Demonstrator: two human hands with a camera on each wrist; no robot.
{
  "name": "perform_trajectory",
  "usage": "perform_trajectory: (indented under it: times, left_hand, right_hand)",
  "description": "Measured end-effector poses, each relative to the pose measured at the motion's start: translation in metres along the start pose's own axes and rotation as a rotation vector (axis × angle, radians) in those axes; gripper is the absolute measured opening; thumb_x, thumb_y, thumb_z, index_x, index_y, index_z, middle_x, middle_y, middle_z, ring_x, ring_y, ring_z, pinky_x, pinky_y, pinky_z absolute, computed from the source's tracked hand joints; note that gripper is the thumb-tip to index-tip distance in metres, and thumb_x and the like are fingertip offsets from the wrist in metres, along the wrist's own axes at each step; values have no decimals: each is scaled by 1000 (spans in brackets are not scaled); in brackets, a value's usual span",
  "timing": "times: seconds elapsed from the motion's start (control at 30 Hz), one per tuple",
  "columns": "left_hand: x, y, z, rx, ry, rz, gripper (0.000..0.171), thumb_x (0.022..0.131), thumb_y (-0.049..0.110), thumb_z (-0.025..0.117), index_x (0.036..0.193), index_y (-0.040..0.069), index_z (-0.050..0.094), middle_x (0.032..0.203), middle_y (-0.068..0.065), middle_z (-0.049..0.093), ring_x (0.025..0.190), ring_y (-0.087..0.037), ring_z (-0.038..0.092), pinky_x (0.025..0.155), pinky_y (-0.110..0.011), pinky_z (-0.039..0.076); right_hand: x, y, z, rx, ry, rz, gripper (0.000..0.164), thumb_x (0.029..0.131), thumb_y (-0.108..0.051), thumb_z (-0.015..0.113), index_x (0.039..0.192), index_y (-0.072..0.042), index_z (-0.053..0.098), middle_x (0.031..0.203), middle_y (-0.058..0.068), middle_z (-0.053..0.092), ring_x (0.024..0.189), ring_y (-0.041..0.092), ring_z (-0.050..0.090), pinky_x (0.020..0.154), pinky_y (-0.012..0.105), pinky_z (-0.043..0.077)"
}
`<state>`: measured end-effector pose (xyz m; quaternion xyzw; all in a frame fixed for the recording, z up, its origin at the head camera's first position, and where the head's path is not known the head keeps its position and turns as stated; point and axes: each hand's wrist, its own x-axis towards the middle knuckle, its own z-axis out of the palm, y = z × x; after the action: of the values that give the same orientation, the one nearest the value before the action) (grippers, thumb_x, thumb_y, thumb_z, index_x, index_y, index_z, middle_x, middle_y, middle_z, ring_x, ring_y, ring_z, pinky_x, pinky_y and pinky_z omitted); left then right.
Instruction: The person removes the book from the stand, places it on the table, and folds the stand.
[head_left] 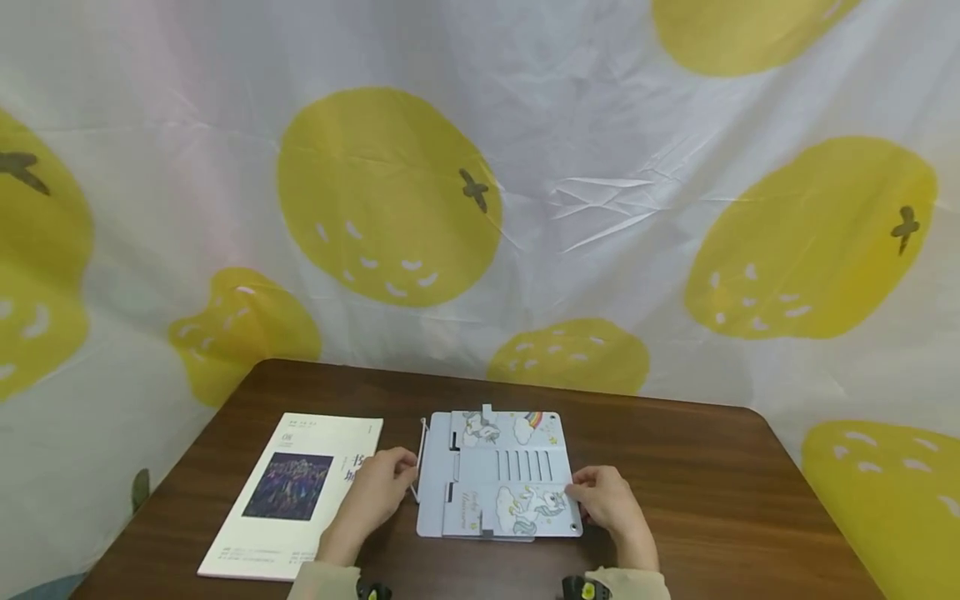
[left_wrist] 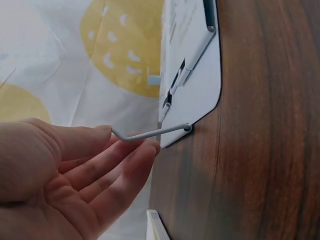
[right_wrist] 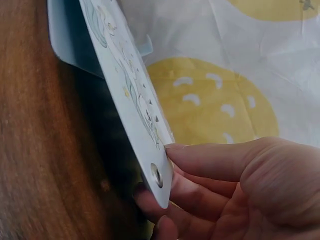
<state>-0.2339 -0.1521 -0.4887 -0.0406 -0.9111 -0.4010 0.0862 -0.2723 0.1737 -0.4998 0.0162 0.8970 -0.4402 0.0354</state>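
Observation:
A white metal book stand (head_left: 517, 467) printed with unicorns, clouds and a rainbow lies across the middle of the table. On its left side, my left hand (head_left: 382, 492) pinches the thin wire bar (left_wrist: 150, 134) between thumb and fingers; the bar's end sits in the corner of the base plate. My right hand (head_left: 606, 500) grips the right edge of the printed panel (right_wrist: 135, 110), thumb on top and fingers beneath. In the right wrist view that panel is tilted up, apart from the plate below it. A round hole with a metal rim shows near the panel's corner.
A white book (head_left: 262, 542) with a dark picture on its cover lies to the left, partly behind my left hand and forearm. The brown wooden table (head_left: 705, 483) extends to the right. Behind it hangs a white curtain (head_left: 585, 225) printed with yellow fruit.

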Motion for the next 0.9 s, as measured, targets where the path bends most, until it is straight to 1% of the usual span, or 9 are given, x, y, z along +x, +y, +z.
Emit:
perform_trajectory:
  times: [0.1, 0.2, 0.33, 0.5, 0.6, 0.9]
  left_hand:
    - [3, -2, 1, -95, -50, -31, 20, 93, 2, 59, 111, -6, 64, 87, -10, 69, 69, -18, 65, 61, -33, 53]
    - [3, -4, 3, -196, -95, -58, 26, 96, 0, 54, 120, -9, 58, 88, -12, 69, 69, -19, 66, 62, -33, 56]
    - [0, -6, 3, -263, -135, -68, 31, 97, -3, 50, 126, -13, 53, 83, -11, 67, 70, -21, 66, 64, -35, 57]
    - [-3, -6, 1, -253, -141, -57, 34, 97, -4, 47, 129, -15, 50, 82, -10, 67, 69, -22, 66, 64, -36, 57]
    - [-3, -6, 2, -237, -138, -53, 34, 97, -5, 47, 129, -16, 50, 81, -9, 66, 68, -21, 65, 64, -35, 57]
    - [-2, -3, 8, -228, -116, -31, 34, 96, -7, 47, 128, -18, 49, 77, -11, 65, 59, -23, 64, 55, -35, 55]
  right_hand:
    - [1, 2, -1, -4, 6, -8, 13, 85, -5, 67, 91, 6, 67, 70, 5, 60, 58, 18, 56, 51, 30, 46]
    - [2, 4, -1, -8, 25, -9, 14, 84, -6, 68, 91, 6, 68, 71, 5, 61, 60, 18, 57, 52, 31, 46]
    - [2, 6, 0, -10, 36, -15, 15, 82, -5, 70, 91, 6, 69, 71, 5, 62, 60, 18, 58, 53, 30, 47]
    - [2, 7, 4, 17, 37, -39, 13, 81, -3, 70, 90, 7, 69, 70, 5, 62, 58, 17, 58, 53, 30, 47]
    - [2, 7, 5, 32, 40, -33, 12, 81, -2, 70, 89, 7, 69, 68, 4, 61, 57, 17, 58, 51, 29, 46]
    - [1, 7, 2, 32, 35, -22, 16, 82, -2, 71, 93, 9, 68, 69, 4, 61, 57, 18, 57, 50, 29, 45]
